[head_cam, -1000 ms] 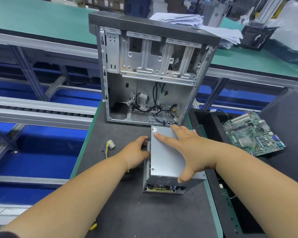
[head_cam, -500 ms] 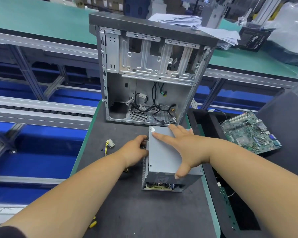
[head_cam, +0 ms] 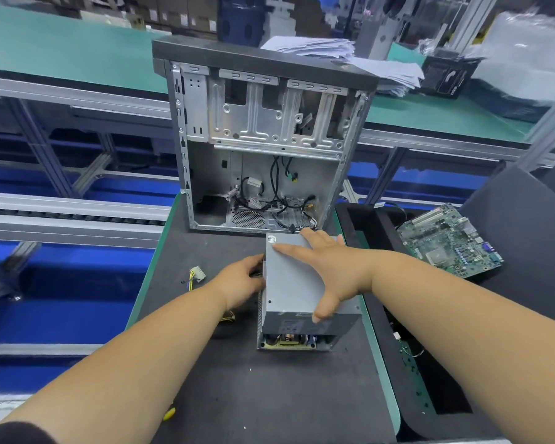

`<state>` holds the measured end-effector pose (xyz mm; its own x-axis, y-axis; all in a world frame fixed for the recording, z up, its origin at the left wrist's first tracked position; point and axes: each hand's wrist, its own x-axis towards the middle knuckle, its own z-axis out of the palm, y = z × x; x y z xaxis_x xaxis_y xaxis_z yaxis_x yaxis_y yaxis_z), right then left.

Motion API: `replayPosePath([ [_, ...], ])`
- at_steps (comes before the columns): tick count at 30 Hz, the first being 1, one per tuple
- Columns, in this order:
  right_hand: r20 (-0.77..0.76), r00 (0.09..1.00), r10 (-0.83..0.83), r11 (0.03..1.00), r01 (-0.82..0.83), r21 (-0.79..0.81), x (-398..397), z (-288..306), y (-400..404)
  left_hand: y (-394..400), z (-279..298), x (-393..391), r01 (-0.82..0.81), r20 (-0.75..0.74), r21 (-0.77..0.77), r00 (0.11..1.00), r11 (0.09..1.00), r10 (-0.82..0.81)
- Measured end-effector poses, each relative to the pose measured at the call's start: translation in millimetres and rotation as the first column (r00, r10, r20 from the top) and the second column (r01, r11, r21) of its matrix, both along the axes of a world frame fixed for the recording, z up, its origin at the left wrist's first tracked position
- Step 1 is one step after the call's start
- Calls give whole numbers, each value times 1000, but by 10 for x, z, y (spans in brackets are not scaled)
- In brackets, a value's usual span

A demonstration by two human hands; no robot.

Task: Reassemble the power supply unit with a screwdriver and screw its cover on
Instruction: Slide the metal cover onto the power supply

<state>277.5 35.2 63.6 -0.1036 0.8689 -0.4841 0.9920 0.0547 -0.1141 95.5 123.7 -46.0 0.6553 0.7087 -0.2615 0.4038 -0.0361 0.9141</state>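
Item 1: yellow tool tip [head_cam: 169, 413], nearest you, peeking out under your left forearm, well in front of the power supply unit [head_cam: 297, 293]; too hidden to identify.

Item 2: power supply unit, grey metal box, lying on the dark surface [head_cam: 237, 389] at centre. Its near end is open and shows circuit parts inside.

Item 3: your right hand [head_cam: 329, 267], laid flat on top of the unit's cover [head_cam: 293, 277], grip spread wide, fingers straight, thumb reaching down over the near edge.

Item 4: your left hand [head_cam: 241, 280], against the unit's left side, fingers curled onto it; how firmly the grip closes there, you cannot tell.

Item 5: white connector with yellow wires [head_cam: 196, 274], on the surface left of the unit, just beyond your left hand.

Item 6: green circuit board [head_cam: 449, 240], right of the unit, resting in a black tray [head_cam: 388, 331].

Item 7: open computer case [head_cam: 263, 139], upright just behind the unit, loose black cables inside.

Item 8: stack of papers [head_cam: 350, 59], behind the case on a green bench.
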Motion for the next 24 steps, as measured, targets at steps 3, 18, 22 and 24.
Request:
replayPosePath([
  [3,-76,997,-17,999,20,44,66,-74,-64,-16,-9,7,-7,48,-51,999,999,10],
  [18,-143,990,3,995,11,98,158,-146,-72,-401,225,102,-133,239,-463,933,877,267],
  [22,-576,781,-239,747,527,404,330,-256,-257,-445,241,148,-180,261,-558,889,810,377],
  [24,-661,622,-420,511,764,393,444,-389,-368,-457,198,144,-208,256,-580,872,788,418],
])
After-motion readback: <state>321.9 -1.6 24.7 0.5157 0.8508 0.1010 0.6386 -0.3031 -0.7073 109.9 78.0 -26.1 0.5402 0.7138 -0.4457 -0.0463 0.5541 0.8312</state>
